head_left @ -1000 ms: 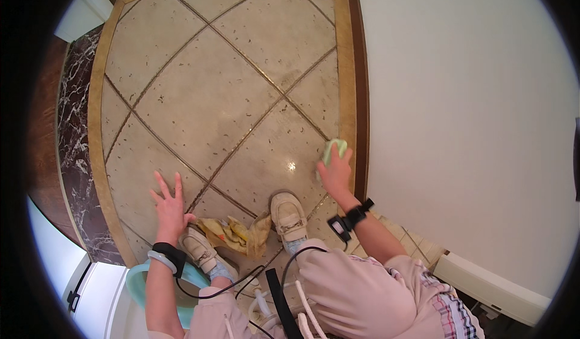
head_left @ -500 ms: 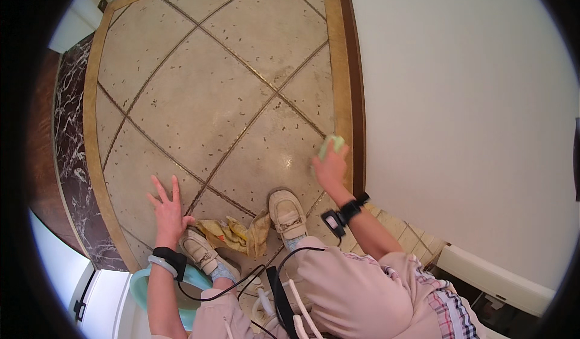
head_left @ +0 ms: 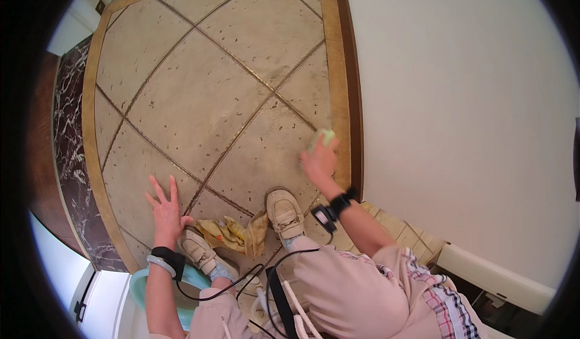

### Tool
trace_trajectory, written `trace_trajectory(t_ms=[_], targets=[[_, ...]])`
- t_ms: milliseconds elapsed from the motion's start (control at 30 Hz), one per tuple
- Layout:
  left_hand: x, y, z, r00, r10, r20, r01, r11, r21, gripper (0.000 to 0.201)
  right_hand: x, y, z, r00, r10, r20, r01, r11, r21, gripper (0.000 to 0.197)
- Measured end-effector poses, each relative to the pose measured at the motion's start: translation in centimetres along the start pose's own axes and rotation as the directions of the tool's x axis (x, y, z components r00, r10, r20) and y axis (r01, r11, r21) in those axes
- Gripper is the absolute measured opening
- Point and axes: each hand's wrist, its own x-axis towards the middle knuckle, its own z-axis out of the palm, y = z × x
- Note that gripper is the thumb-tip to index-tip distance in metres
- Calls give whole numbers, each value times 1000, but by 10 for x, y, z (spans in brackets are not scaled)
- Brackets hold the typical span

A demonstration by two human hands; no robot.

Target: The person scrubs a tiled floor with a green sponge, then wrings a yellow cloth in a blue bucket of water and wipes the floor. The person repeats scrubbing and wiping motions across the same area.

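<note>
On the right side of the tiled floor (head_left: 199, 85), close to its tan border strip, my right hand (head_left: 320, 164) is wrapped over a small pale green scrubber (head_left: 327, 137). Motion blurs the scrubber, and my fingers cover part of it; I cannot tell if it is a brush or a sponge. My left hand (head_left: 165, 209) has its fingers spread and holds nothing, above the left shoe (head_left: 196, 248). A crumpled yellow cloth (head_left: 238, 233) lies between my two shoes, close to my left thumb.
A teal basin (head_left: 140, 287) stands behind my left forearm, partly hidden. The right shoe (head_left: 285, 213) is flat on the tiles. A white wall (head_left: 459, 97) with a brown baseboard (head_left: 355, 109) bounds the right side. Black cables (head_left: 241, 284) hang across my legs.
My right hand has moved a little left with the pale green scrubber, away from the baseboard. My left hand, the cloth and the shoes have hardly moved.
</note>
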Motion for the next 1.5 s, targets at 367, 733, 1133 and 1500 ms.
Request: trace_trajectory(t_ms=[367, 733, 1133, 1500], targets=[[-4, -3, 10, 999, -44, 32, 44, 999, 8, 134, -14, 31, -8, 994, 104, 40, -105, 994, 23, 79], [-4, 1, -8, 995, -43, 85, 46, 998, -34, 132, -1, 15, 1, 984, -176, -25, 176, 984, 15, 82], [-2, 1, -5, 999, -11, 36, 13, 999, -44, 131, 35, -44, 3, 956, -290, -37, 292, 953, 85, 78], [0, -3, 2, 1000, 10, 19, -9, 1000, -29, 133, 45, -80, -4, 955, -295, 38, 285, 945, 158, 73]])
